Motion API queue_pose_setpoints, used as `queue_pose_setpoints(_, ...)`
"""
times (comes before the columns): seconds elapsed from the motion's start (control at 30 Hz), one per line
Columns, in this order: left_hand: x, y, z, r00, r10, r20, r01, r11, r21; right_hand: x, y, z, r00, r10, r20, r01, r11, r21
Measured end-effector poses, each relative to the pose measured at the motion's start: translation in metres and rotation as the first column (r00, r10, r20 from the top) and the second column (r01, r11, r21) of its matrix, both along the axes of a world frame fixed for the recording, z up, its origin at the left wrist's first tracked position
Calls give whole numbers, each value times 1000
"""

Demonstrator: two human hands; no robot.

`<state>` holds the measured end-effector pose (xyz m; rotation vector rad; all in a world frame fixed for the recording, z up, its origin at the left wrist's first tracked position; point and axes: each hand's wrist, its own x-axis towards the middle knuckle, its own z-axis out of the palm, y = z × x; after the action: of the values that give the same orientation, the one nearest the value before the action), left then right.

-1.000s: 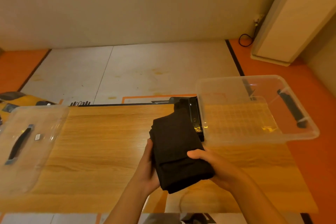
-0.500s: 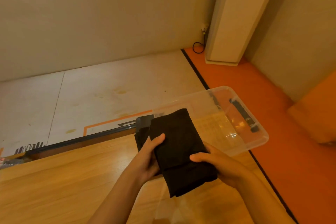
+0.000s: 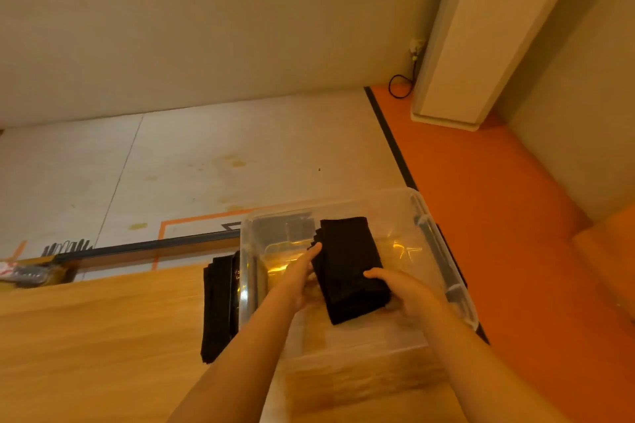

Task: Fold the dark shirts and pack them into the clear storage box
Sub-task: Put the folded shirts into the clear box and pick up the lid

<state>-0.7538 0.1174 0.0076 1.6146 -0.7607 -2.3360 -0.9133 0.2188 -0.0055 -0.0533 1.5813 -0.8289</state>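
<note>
Head view — looks forward and down, close over the table [image 3: 86, 336].

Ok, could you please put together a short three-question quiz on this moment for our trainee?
1. True or false: the left hand and the right hand both hold the folded dark shirt.
2. Short answer: is a lid on the clear storage box?
3. Multiple choice: the second dark garment lies A) inside the box, B) on the wooden table beside the box's left wall, C) in the right hand.
Key: 1 true; 2 no; 3 B.
</note>
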Motion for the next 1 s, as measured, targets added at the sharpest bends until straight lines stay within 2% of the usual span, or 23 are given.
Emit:
queue_pose_setpoints(0.17, 4, 34, -13, 992, 51, 118, -49, 999, -17, -9, -2, -22, 1000, 11, 11, -11, 1000, 29)
queue_pose_setpoints(0.33, -5, 48, -3, 958, -141, 249, 131, 990, 56, -11, 0, -15, 998, 25, 57, -26, 999, 25)
queue_pose_setpoints(0.43, -10, 47, -3, 930, -244, 273, 228, 970, 88, -15, 3, -10, 995, 17, 103, -20, 999, 34)
queue_pose_setpoints(0.6, -9, 51, -12, 895, -351, 277, 362, 932, 11, -19, 8, -11, 993, 33, 109, -37, 999, 32)
queue_pose_setpoints(0.7, -3, 52, -11, 865, -443, 235, 462, 886, -33, -21, 8, -12, 984, 181, 3, -181, 983, 26)
queue_pose_setpoints(0.77, 5, 48, -10, 750, -575, 328, 613, 790, -18, -24, 8, -16, 928, 341, -153, -340, 940, 33)
queue_pose_setpoints(0.8, 8, 44, -12, 702, -583, 409, 647, 762, -24, -25, 7, -17, 889, 393, -233, -397, 917, 34)
queue_pose_setpoints(0.83, 10, 41, -14, 699, -539, 471, 634, 771, -59, -26, 5, -17, 865, 409, -291, -418, 908, 32)
queue_pose_setpoints(0.87, 10, 38, -13, 764, -424, 486, 544, 829, -133, -26, 1, -15, 859, 392, -330, -413, 911, 7)
queue_pose_setpoints(0.93, 3, 34, -8, 916, -92, 390, 225, 923, -311, -22, -10, -9, 868, 321, -379, -373, 925, -70)
queue_pose_setpoints(1.0, -15, 31, -9, 954, 135, 267, -38, 940, -339, -16, -25, -6, 881, 257, -397, -324, 939, -112)
